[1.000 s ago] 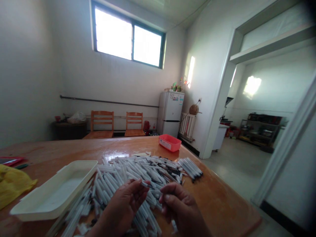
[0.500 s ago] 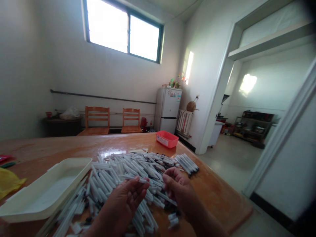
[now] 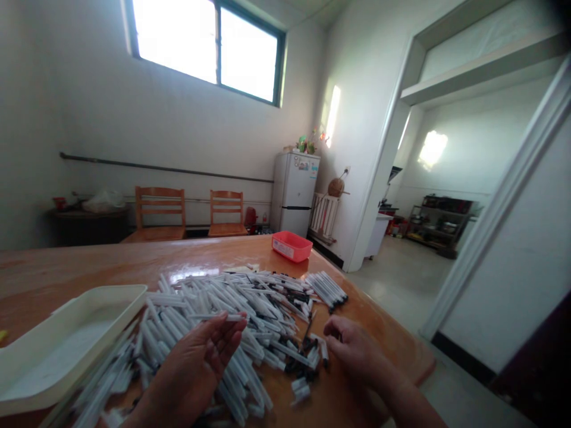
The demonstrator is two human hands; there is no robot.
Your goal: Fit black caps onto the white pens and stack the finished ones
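Note:
My left hand is turned palm up, its thumb pressing a clear white pen barrel across the fingers. Under and beyond it spreads a big heap of similar pen barrels, with black bits among them. My right hand is at the right side of the heap, fingers curled together; whatever they hold, if anything, is hidden. Close to its fingertips lie pale pen caps and black small parts. Short white caps sit in a little cluster nearer me.
A long cream tray stands left of the heap. Toward the back is a red plastic basket. Pens with black ends lie side by side in a row at the right. Two wooden chairs stand beyond the table.
My right hand has moved right, away from my left hand, to the heap's right side. The left hand keeps the pen barrel. The camera view has turned slightly right.

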